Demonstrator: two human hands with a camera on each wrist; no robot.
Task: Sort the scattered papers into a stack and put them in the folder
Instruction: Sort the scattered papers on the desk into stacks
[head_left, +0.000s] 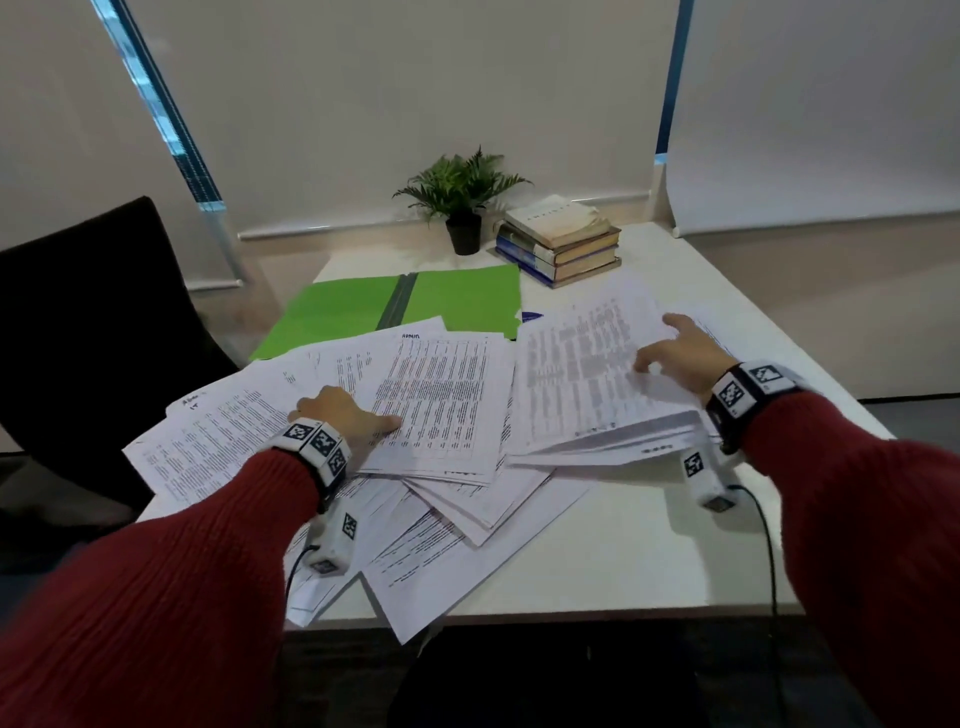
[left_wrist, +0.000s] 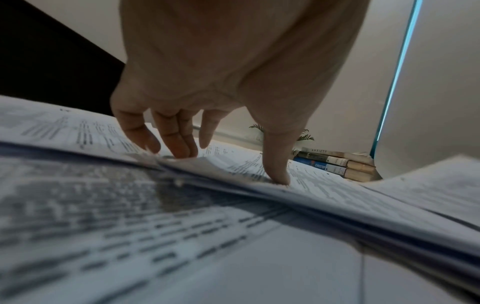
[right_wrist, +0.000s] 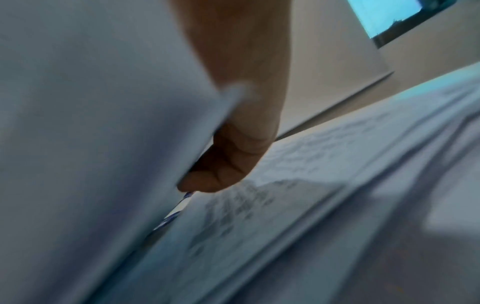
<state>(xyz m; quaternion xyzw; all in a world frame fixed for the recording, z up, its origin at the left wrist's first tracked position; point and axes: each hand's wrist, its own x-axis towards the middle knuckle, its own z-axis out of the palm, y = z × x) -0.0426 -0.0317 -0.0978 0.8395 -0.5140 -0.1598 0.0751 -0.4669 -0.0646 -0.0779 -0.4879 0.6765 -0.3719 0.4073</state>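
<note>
1. Scattered white printed paper sheets (head_left: 441, 395) are lying in an overlapping spread across the middle of the white counter (head_left: 649, 551), with several sheets overhanging its edge at 6 o'clock
2. The left hand (head_left: 340, 410) is resting on the sheets at 9 o'clock of the spread; in the left wrist view its fingers (left_wrist: 179, 142) are reaching down, slightly spread and nearly straight, with their tips and the thumb touching the top page
3. The right hand (head_left: 678, 358) is lying at 3 o'clock of the spread, over a raised bundle of printed pages (head_left: 587, 374) whose near edge is lifting off the counter
4. In the right wrist view, which is blurred, one of its fingers (right_wrist: 233, 164) is curling under a lifted sheet, so the hand is gripping that bundle
5. The open bright green card folder (head_left: 457, 301) with a dark spine is lying flat at 12 o'clock of the spread, its near edge covered by the sheets
6. A small green fern in a black pot (head_left: 464, 208) and a stack of worn books (head_left: 563, 244) are standing beyond the folder, side by side, at the far edge of the counter
7. A dark chair (head_left: 93, 322) is standing at 9 o'clock beside the counter
</note>
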